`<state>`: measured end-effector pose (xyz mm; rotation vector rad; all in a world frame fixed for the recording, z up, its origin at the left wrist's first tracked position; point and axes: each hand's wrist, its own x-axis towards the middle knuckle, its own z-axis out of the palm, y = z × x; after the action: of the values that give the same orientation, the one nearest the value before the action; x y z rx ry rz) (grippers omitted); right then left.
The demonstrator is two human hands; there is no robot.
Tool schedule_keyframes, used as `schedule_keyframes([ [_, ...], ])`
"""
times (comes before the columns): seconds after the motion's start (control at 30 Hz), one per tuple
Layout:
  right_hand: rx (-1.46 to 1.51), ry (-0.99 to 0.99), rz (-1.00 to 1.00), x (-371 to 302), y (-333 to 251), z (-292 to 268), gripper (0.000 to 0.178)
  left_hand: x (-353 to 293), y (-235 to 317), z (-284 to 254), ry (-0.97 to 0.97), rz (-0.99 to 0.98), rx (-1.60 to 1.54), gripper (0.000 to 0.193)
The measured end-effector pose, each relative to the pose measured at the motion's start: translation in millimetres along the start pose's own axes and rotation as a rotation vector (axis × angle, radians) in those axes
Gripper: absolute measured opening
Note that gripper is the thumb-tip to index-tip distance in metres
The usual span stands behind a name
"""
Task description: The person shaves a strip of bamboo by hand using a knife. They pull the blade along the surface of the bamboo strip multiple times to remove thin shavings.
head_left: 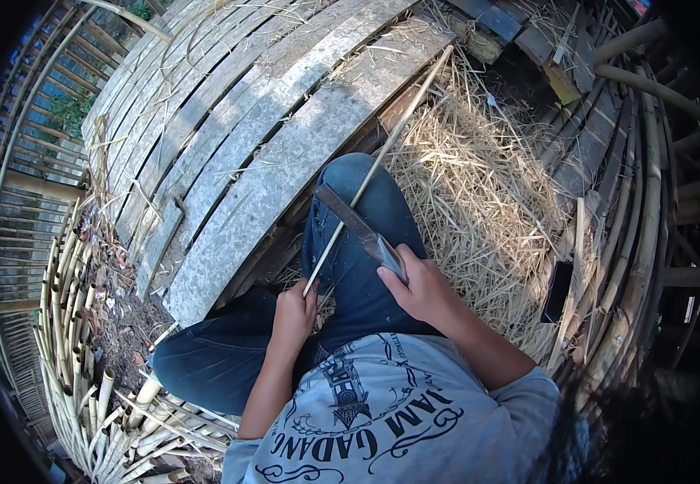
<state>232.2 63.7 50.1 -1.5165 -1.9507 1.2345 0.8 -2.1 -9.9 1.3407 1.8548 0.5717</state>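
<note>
A long thin bamboo strip (387, 146) slants from my lap up over my raised knee, its far end near the edge of the planks. My left hand (293, 313) is closed around its near end. In my right hand (419, 287) is a large knife (350, 216) with a broad dark blade, gripped by its handle. The blade crosses over the strip above my jeans, pointing up and left. Whether the edge touches the strip I cannot tell.
A platform of weathered planks (245, 173) spreads ahead and left. Shavings (479, 173) pile up at my right, beside a dark phone (558, 292) and long bamboo poles (632, 234). Cut bamboo tubes (67, 323) are stacked at the left, before a slatted bamboo fence (39, 181).
</note>
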Motion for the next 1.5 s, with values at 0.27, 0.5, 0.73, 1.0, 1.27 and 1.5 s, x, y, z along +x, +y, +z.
schedule_keyframes([
  [0.27,-0.013,0.02,-0.022,6.2,3.5,3.0,0.031,1.0,2.0,-4.0,0.005,-0.017,-0.028,0.028],
  [0.5,0.233,0.002,0.069,5.7,24.5,3.8,0.031,4.6,16.3,-24.1,-0.059,0.053,-0.035,0.023],
  [0.73,0.019,-0.098,-0.016,-3.1,4.5,-9.8,0.034,13.6,19.0,-35.8,-0.077,0.11,0.101,0.026],
  [1.0,-0.044,0.043,-0.043,-2.6,5.4,2.4,0.033,16.0,25.0,-32.0,-0.085,0.099,0.083,0.024],
  [1.27,0.01,0.024,-0.014,6.7,-0.8,-9.3,0.03,16.4,19.1,-25.6,-0.09,0.101,0.017,0.024],
  [1.5,0.185,0.067,0.097,16.9,-4.5,-22.7,0.032,14.4,20.3,-25.6,-0.063,0.06,0.056,0.022],
])
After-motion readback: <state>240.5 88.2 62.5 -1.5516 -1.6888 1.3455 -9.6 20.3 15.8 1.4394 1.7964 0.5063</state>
